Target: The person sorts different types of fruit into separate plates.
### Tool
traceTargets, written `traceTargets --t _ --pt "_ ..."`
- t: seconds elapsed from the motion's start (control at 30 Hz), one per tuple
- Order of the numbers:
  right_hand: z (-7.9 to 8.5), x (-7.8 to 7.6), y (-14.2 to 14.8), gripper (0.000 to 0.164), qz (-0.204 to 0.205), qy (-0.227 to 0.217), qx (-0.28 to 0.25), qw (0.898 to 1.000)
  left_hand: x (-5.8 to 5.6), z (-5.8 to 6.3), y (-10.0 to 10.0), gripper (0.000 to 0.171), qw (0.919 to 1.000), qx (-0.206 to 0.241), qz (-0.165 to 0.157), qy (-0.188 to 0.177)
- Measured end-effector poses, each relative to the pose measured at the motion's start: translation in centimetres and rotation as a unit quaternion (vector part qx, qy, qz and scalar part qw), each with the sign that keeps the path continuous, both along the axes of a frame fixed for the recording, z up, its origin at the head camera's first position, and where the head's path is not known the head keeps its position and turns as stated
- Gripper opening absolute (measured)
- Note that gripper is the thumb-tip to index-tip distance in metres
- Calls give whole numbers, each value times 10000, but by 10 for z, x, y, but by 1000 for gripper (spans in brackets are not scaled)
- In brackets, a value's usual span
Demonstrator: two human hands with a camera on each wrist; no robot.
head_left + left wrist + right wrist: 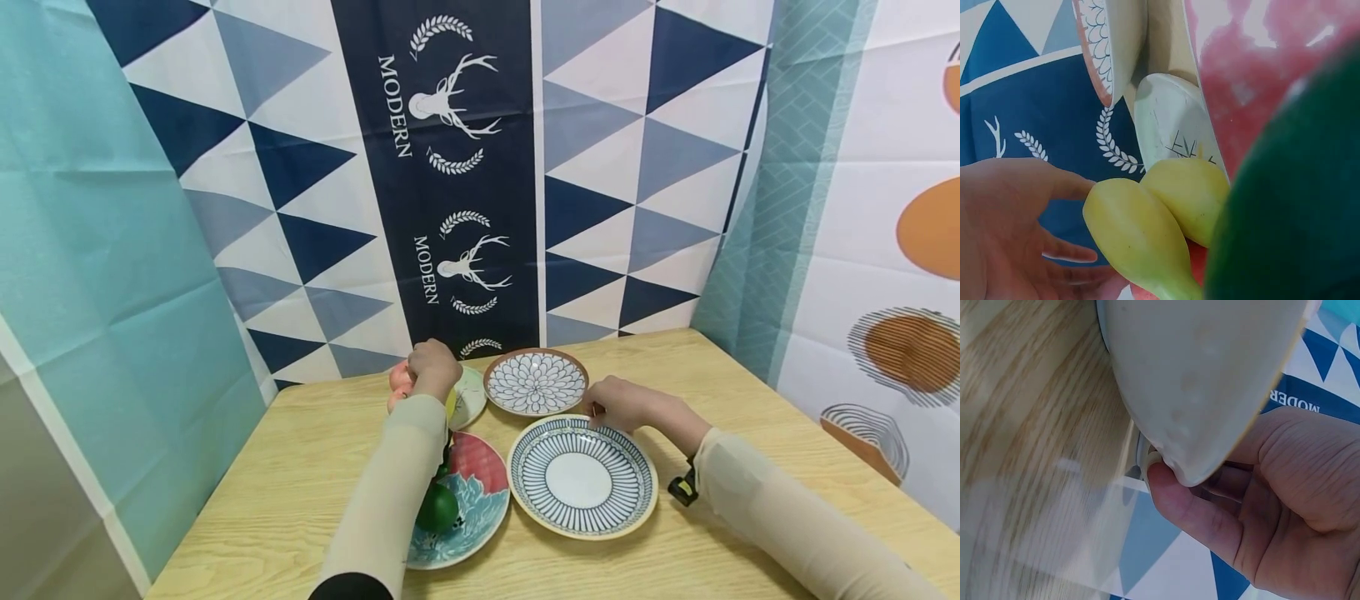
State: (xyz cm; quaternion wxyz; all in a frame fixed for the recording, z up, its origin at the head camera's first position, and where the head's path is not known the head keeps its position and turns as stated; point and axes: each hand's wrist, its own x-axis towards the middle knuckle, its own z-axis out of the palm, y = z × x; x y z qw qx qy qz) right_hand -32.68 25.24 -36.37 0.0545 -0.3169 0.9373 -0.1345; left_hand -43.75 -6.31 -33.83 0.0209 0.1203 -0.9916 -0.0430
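Observation:
In the head view my left hand [437, 367] reaches over the pale green plate [471, 397], beside the pinkish-orange round fruits [401, 377]. The left wrist view shows this hand [1029, 231] with fingers spread next to a yellow fruit [1135, 231]. A second yellow fruit [1188, 190] lies against the first, and a bit of red shows beneath. My right hand [622, 402] is at the far right rim of the blue-striped plate [581, 479]; the right wrist view shows thumb and fingers [1194, 519] pinching that rim.
A brown-rimmed petal-patterned plate [536, 382] stands at the back. Between my arms is a red and teal plate [480, 521] with green fruit [437, 508] on it, partly hidden by my left sleeve. Patterned cloth [480, 167] hangs behind the wooden table [277, 492].

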Motion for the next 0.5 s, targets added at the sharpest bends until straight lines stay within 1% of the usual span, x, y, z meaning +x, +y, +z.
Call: traceTargets --t 0.13,0.3,0.37,0.5 --pt "2 2 -1 13 -41 -36 25 10000 1 0 2 45 9997 161 117 152" --pt "2 4 -3 13 -14 -10 40 10000 0 0 6 44 9996 211 161 37" --pt "2 3 -3 13 -8 9 43 10000 -1 -3 7 43 9996 230 152 -6" --pt "2 2 -3 13 -47 -17 24 10000 -3 -9 11 37 9993 311 178 119"
